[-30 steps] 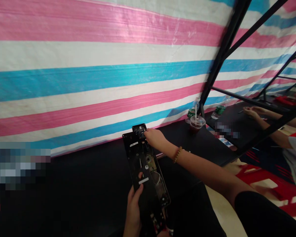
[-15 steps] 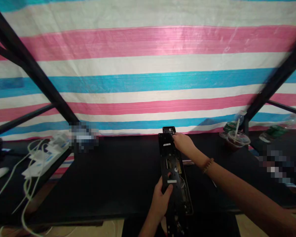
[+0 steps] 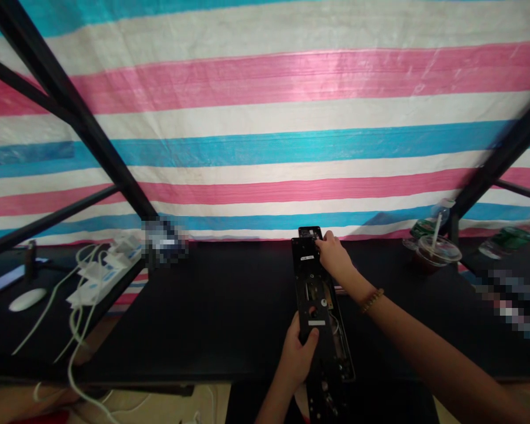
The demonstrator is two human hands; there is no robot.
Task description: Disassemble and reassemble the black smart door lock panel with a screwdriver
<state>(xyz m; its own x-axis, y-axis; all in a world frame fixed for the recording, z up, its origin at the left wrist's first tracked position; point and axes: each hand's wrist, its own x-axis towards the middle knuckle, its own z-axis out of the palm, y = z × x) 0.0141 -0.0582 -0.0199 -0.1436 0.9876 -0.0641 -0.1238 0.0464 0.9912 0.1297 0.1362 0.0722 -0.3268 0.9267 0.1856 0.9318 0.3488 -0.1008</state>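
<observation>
Over the counter [image 3: 212, 312], at its near edge, we are clamping our left hand [image 3: 297, 357] on the long black device [image 3: 327, 340]; our right hand [image 3: 336, 259] is touching the far end, its grip we cannot tell.

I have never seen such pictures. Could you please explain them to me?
There is no machine here: two bare hands are working, seen from a camera worn on that person's head. The left hand holds a long black device, partly open, so inner parts show. The right hand, with a beaded bracelet, has its fingers at the device's far end; what exactly they touch is unclear. On the black table are a cup with a straw and a plastic bottle. On the left-hand table are a white power strip and a mouse.
</observation>
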